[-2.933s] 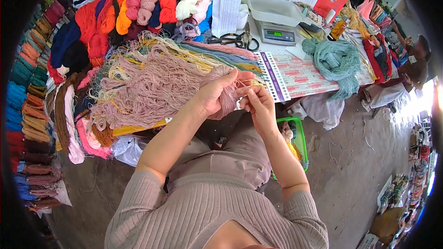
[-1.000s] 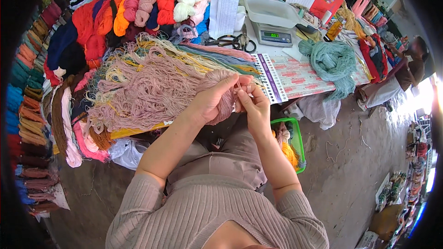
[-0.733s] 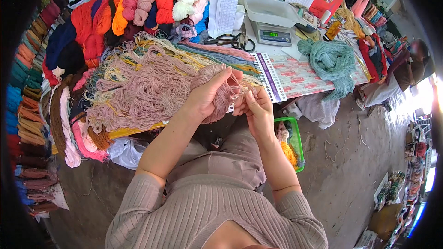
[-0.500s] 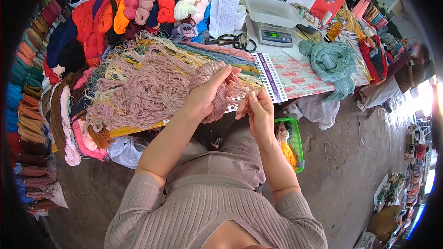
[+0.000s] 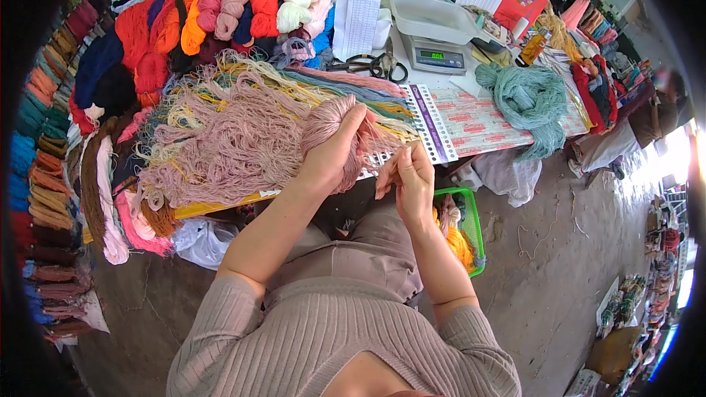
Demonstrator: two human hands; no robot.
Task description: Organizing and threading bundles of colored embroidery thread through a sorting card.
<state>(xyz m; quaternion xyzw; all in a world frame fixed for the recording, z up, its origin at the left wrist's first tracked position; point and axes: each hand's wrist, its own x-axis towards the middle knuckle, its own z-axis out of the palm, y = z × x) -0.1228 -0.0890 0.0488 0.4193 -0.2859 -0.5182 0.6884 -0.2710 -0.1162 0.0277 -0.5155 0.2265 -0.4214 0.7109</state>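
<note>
A bundle of dusty-pink yarn [image 5: 323, 126] is gripped in my left hand [image 5: 334, 151], which curls round its right side over the table's near edge. Just to the right, my right hand [image 5: 412, 180] pinches loose pink strands that run across from the bundle. The exact fingertip grip there is partly hidden. Beneath and left of the bundle spreads a tangled heap of pink yarn [image 5: 228, 129], lying over yellow, blue and grey strands. A punched white card strip with a purple band [image 5: 434, 123] lies beyond my right hand.
Colourful skeins [image 5: 151, 73] line the table's far left. Behind are black-handled scissors [image 5: 382, 66] and a digital scale [image 5: 437, 59] bearing a clear tray [image 5: 434, 15]. Teal yarn [image 5: 526, 95] lies at right. A green basket [image 5: 476, 231] stands below. Other people are in the background.
My left hand and the bundle have turned slightly, and my right hand's fingers have shifted on the strands. Another person's hands now show at the table's far side.
</note>
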